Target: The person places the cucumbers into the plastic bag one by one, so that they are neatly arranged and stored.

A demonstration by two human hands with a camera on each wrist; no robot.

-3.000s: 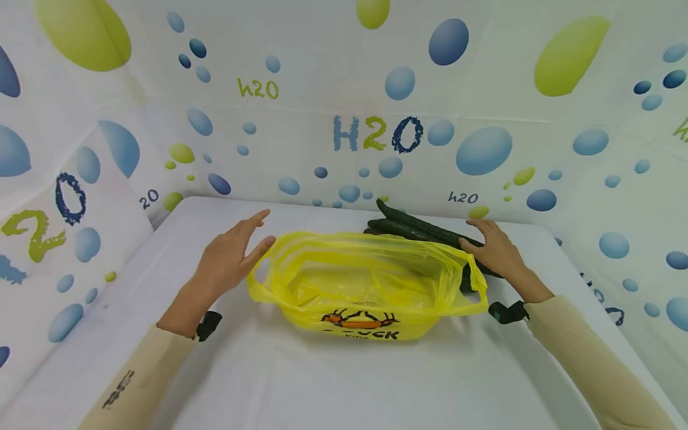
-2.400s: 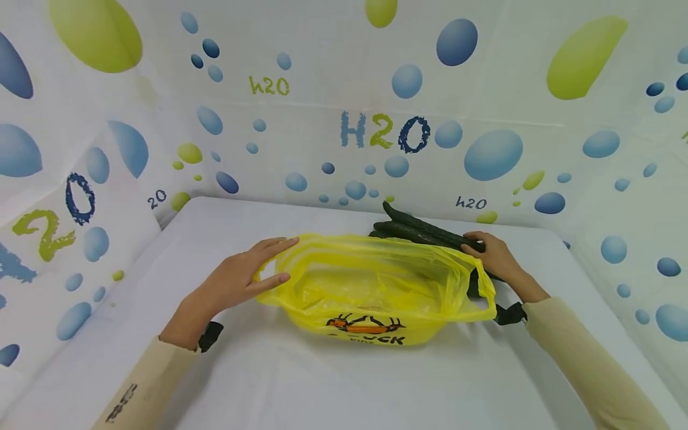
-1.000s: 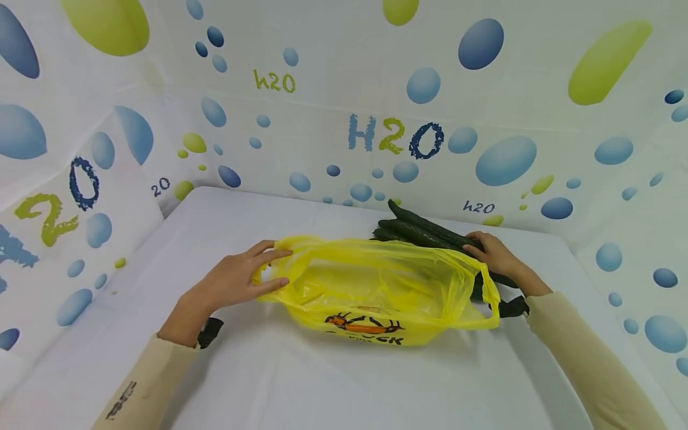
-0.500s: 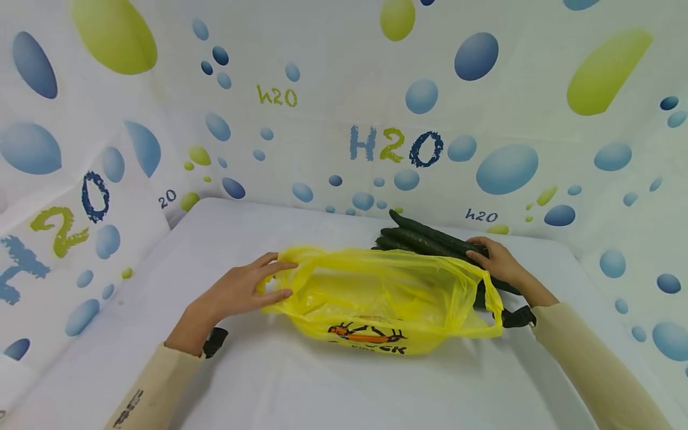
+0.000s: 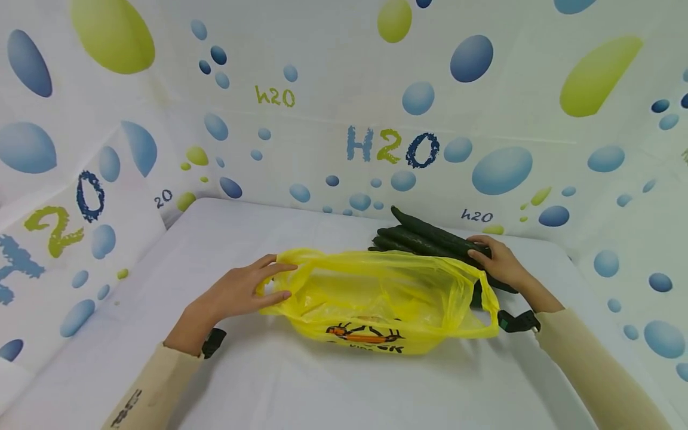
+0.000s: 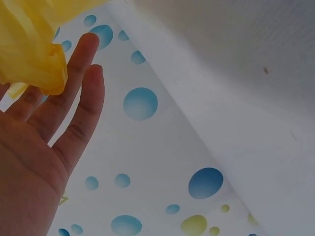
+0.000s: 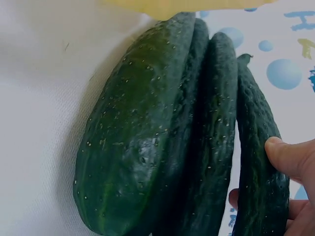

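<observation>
Left hand: moved in since the earlier frame over the left end of the thin yellow plastic bag, fingers extended, touching its handle.
Right hand: also moved in, now pinching one long dark-green bumpy cucumber.
Yellow bag: gapes upward on the white cloth-covered bench.
Other dark-green cucumbers: beside the held one, behind the bag's right side.

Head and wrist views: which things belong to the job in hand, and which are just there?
Seem part of the job:
yellow bag, mouth open, touched by the left hand
cucumber gripped by the right hand
other cucumbers beside it, probably

Just there:
printed wall sheet
white table cover
dark wrist device on the right arm
</observation>
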